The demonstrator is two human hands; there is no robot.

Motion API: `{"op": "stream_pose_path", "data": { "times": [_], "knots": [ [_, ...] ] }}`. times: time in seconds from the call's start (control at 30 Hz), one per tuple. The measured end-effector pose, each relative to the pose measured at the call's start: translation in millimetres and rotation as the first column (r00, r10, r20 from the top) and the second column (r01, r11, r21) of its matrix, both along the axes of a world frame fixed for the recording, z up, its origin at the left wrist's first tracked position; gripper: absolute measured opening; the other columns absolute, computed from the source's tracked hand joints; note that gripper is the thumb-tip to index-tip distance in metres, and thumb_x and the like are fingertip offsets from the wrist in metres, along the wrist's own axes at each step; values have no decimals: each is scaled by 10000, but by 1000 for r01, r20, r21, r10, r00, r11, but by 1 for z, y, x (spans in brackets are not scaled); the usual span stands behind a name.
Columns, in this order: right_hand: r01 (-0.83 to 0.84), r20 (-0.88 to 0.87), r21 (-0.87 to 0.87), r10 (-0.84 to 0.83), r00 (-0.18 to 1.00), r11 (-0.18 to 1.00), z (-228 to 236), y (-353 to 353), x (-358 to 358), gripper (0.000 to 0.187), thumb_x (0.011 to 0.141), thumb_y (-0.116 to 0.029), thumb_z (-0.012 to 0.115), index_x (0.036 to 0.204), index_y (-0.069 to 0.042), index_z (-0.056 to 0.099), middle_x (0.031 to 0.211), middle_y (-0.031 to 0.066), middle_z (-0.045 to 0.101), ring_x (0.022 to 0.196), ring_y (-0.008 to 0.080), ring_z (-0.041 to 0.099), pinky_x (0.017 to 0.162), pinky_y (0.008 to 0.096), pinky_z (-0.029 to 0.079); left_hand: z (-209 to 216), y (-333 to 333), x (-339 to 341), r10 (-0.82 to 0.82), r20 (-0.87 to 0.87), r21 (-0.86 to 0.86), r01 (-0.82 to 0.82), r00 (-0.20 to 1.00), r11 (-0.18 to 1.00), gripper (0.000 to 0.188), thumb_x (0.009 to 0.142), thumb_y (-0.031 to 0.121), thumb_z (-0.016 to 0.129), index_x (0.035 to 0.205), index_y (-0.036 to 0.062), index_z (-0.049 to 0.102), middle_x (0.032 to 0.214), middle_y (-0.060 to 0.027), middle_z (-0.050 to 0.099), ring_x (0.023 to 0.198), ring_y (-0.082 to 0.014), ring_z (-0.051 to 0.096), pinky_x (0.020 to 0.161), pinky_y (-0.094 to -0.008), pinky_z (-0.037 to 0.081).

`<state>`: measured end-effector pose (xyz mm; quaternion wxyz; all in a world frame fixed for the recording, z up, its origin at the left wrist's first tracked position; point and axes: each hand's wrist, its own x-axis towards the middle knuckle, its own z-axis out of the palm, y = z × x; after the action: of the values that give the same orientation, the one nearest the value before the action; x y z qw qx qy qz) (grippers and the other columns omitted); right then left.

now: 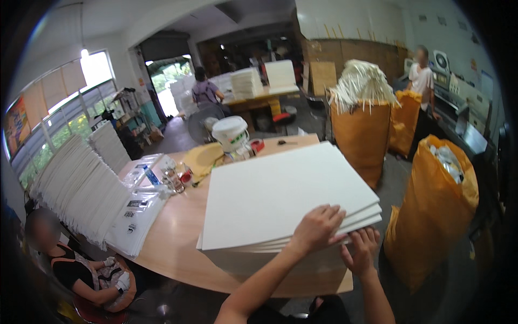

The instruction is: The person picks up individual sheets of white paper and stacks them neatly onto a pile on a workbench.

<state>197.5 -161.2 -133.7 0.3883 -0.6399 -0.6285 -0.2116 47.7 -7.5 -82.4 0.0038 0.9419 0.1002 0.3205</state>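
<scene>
A stack of large white boards (280,194) lies on the wooden table in front of me, its upper sheets fanned slightly apart at the near right corner. My left hand (318,229) rests over the near edge of the top board, fingers on its upper face and thumb at the edge, closed on it. Just to the right, my right hand (361,251) curls its fingers over the corner of the boards underneath, with the thumb lower down. How many sheets each hand pinches is hidden.
Table (172,232) holds white plastic bags (135,224), a leaning pile of white sheets (81,189), a white bucket (229,132), red tape (256,144) and scissors (286,142). Full orange sacks (431,216) stand at right. A seated person (97,275) is at left; others work farther back.
</scene>
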Motion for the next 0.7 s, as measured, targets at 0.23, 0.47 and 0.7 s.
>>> {"op": "stream_pose_path", "data": {
  "times": [0.23,0.47,0.7],
  "knots": [
    [-27,2,8,27,1000,1000,-1,7,-4,361,830,-370,695,1011,-59,683,1033,138,660,1057,351,581,1025,483,396,7,-2,-10,19,-6,-38,-20,1000,999,574,885,419,802,1308,55,665,1319,-164,688,1219,-370,664,1053,-440,538],
    [-27,-17,-57,26,1000,998,8,-6,2,379,804,-335,732,1065,-63,693,1076,120,680,1085,341,591,1028,482,394,25,-7,-5,43,-67,-37,-45,997,998,590,870,474,804,1288,79,672,1305,-170,672,1192,-348,667,1032,-454,543],
    [40,-462,209,62,885,977,14,-24,29,90,922,-100,741,914,-19,703,993,162,745,989,344,719,890,427,561,22,-8,-10,52,-51,-56,-54,997,997,532,856,408,837,1252,77,704,1215,-161,729,1073,-323,721,920,-421,597]
  ]
}}
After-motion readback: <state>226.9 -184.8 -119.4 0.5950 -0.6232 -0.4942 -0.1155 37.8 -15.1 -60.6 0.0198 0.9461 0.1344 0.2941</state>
